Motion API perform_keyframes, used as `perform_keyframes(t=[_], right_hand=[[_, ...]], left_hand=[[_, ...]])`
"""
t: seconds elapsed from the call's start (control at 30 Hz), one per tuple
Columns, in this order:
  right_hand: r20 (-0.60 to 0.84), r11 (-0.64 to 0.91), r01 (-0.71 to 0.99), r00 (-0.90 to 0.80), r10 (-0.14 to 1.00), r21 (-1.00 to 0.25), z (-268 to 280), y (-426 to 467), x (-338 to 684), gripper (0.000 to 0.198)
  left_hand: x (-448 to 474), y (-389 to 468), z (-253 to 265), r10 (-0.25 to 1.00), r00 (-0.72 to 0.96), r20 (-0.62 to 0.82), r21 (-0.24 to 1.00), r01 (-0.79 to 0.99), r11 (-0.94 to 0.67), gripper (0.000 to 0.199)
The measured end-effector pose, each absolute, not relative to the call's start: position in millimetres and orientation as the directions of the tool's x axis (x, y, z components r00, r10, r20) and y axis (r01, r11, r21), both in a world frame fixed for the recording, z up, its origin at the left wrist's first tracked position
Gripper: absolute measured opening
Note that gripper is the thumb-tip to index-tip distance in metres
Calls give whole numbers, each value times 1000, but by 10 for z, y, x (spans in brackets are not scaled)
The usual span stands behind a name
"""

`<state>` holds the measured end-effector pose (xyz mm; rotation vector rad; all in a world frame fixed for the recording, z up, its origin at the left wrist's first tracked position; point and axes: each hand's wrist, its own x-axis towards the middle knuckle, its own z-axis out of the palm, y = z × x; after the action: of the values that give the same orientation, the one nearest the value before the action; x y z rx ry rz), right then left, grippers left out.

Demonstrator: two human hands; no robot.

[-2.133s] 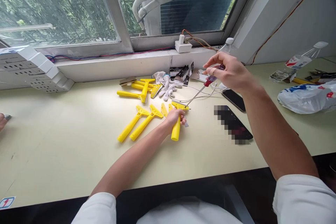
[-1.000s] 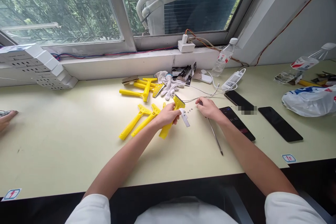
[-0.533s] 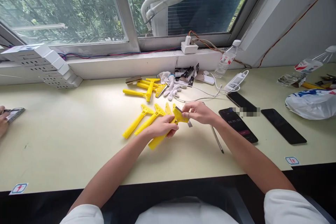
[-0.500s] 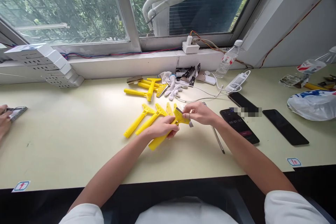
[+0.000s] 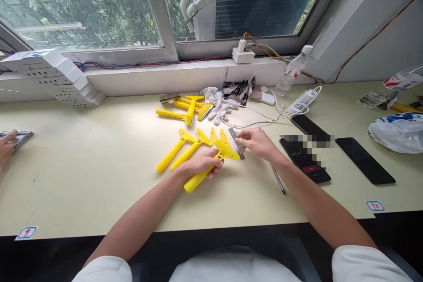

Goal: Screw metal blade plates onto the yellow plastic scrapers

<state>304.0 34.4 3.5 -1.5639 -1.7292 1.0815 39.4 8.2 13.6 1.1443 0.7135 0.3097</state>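
Note:
My left hand (image 5: 207,162) is closed round the handle of a yellow scraper (image 5: 197,180), whose wide head points up and to the right. Between the fingertips of my right hand (image 5: 254,141) is a grey metal scraper blade (image 5: 233,134), just off the right edge of that head. Two more yellow scrapers, one at the left (image 5: 170,154) and one beside it (image 5: 188,152), lie side by side to the left of my left hand. Part of another yellow piece shows behind the held head. A screwdriver (image 5: 279,179) lies partly under my right forearm.
Behind are a pile of yellow scrapers (image 5: 190,112), a white glove (image 5: 218,105), black packets (image 5: 243,90) and a white cable. Phones (image 5: 365,161), a bottle (image 5: 292,72) and a plastic bag (image 5: 396,132) stand right. Another person's hand (image 5: 6,147) holds a device at the left edge.
My right hand has drawn the blade a little to the right, away from the scraper head. My left hand keeps its grip, with the handle shifted slightly left and down.

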Motion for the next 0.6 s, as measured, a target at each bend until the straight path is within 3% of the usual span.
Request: perform_keyframes(t=[0.1,0.23,0.3,0.37,0.43,0.5,0.6], right_hand=[[-137,-55,601,-90,987,-797,-15,331,3045,27],[49,60,758,-37,998,-649,80,270,2986,21],[83,118,730,-84,993,-673,148,242,2960,29],[-57,72,577,-202,978,-814,194,221,2943,35],[-255,-98,410,-348,902,-907,206,205,2934,42],[-405,-284,317,-438,803,-905,193,197,2937,47],[-493,-467,194,-531,689,-863,160,200,2958,46]], left_hand=[[379,72,144,587,720,-370,899,117,423,25],[380,74,134,596,723,-349,903,88,421,24],[392,73,128,605,721,-338,907,79,414,23],[407,70,122,608,724,-326,913,75,400,22],[417,68,120,600,733,-319,921,89,380,24],[414,67,133,588,742,-322,929,129,346,25],[382,65,186,556,772,-308,943,168,288,28]])
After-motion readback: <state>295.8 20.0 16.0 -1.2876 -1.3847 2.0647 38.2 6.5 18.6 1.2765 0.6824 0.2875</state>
